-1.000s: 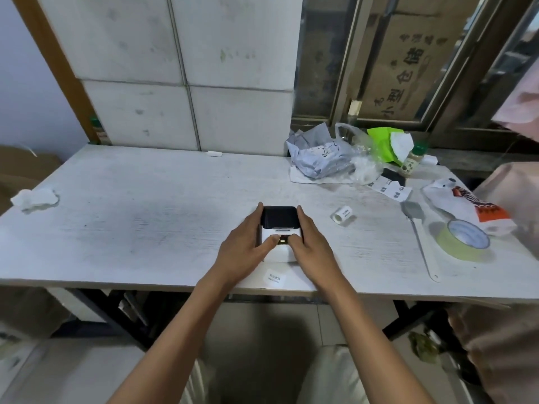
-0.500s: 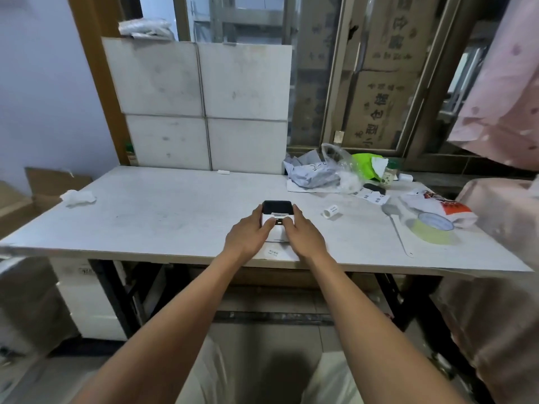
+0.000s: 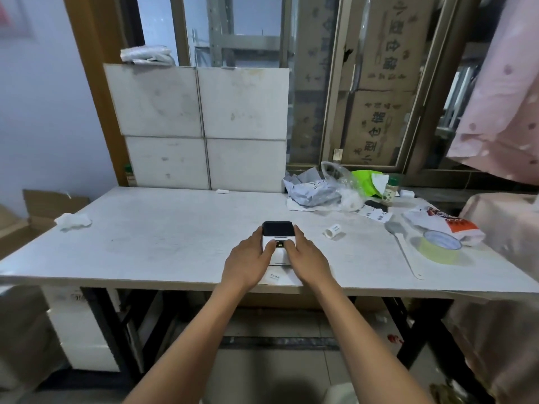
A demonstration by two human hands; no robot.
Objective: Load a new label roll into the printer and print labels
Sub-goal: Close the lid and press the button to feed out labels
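The printer (image 3: 277,242) sits on the desk (image 3: 163,237) close to the near edge, roughly at the middle of the desk's width and straight ahead of the person. Its long axis runs away from the person: the dark lid is at the far end, the white body and what appears to be the outlet slot face the near edge.

The left hand (image 3: 249,259) clasps the left side of the printer and the right hand (image 3: 307,258) clasps the right side. Both thumbs rest on the top of the white body, on either side of a small lit panel. Neither hand is nearer; the two are set symmetrically about the printer.

A white strip (image 3: 277,277) lies flat on the desk between the wrists, running from the front of the printer toward the near edge. It carries dark print, too small to read. This suggests that printing is under way or done.

A small label roll (image 3: 333,230) lies on its side to the right of the printer, apart from it and nearer the right hand. Whether it is the new roll or a used one cannot be told.

Open room:
- To the left of the printer the desk is bare as far as a crumpled tissue (image 3: 73,221) near the left edge.
- To the right lie a tape roll (image 3: 439,246) and a long flat white tool (image 3: 404,249), well apart from the printer.
- The near edge is close; little room remains to draw the strip forward before it overhangs.
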